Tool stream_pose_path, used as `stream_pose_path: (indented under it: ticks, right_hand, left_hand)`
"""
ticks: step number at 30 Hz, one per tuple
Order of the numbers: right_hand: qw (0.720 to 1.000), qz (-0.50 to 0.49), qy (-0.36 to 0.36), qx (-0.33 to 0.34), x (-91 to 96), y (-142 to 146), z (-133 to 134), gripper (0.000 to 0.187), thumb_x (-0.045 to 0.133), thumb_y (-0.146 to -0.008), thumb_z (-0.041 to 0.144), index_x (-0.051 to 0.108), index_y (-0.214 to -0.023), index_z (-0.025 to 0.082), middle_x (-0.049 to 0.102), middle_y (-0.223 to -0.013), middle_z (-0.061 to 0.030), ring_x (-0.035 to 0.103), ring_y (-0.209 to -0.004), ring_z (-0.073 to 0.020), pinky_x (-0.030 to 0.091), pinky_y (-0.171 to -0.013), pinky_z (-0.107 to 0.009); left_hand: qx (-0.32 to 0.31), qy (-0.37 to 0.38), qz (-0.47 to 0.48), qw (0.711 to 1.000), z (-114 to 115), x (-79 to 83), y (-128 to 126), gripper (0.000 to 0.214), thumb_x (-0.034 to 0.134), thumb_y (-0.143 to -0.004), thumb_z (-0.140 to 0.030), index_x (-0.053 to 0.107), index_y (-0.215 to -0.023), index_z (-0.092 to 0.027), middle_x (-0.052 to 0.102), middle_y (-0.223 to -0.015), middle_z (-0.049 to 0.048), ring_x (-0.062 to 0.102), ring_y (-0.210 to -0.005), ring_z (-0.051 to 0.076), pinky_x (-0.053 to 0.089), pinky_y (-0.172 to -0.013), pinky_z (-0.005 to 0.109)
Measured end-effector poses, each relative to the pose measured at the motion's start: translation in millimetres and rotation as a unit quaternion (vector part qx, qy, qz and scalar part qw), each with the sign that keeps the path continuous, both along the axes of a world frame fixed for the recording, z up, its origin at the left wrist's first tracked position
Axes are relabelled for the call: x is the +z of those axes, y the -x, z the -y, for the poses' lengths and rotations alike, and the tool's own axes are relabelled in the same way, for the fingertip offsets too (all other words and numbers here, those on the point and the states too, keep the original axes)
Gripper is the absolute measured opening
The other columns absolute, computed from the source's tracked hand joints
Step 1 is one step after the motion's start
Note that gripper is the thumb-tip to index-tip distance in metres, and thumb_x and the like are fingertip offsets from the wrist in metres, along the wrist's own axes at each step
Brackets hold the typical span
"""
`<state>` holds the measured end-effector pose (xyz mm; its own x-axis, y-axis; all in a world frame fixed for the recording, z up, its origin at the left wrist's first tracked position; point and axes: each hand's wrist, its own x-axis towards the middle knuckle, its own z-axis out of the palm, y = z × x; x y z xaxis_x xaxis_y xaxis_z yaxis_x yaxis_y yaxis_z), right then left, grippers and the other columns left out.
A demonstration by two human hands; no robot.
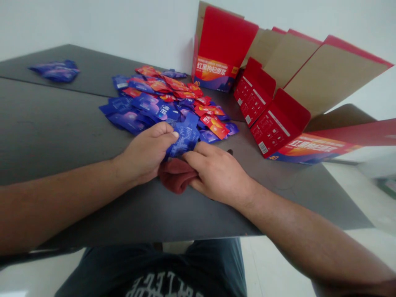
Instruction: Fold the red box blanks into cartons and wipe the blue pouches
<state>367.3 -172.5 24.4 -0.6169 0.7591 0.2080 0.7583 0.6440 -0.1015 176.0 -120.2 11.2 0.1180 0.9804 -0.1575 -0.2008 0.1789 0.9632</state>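
Open counter (55, 136) stretches left of your left hand (144, 154) and right hand (218, 175), whose fingers clench a blue sachet (185, 139).

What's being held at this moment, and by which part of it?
A blue sachet, pinched near its upper left edge by the left hand; the right hand seems to touch its lower edge.

Purple-blue sachets (185, 140) with a swirly galaxy print, red-orange sachets (214, 126) mixed in, bright red cartons (222, 37) with tan insides, plus a maroon cloth (176, 176) on a dark grey tabletop (62, 123).
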Motion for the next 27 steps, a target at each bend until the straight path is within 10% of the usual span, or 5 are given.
stream_pose_path:
  ticks: [27]
  right_hand:
    - [0.989, -0.105, -0.059, -0.090, 4.3, -28, -24, 0.016, 0.066, -0.086, 0.020, 0.065, -0.102, 0.022, 0.071, -0.103, -0.0096, 0.065, -0.099, -0.0288, 0.055, -0.087, -0.040]
  left_hand:
    - [-0.051, 0.013, 0.024, 0.998, -3, -8.5, 0, 0.020, 0.072, -0.086, -0.013, 0.056, -0.080, -0.022, 0.055, -0.062, -0.0016, 0.053, -0.048, 0.014, 0.042, -0.046, 0.023]
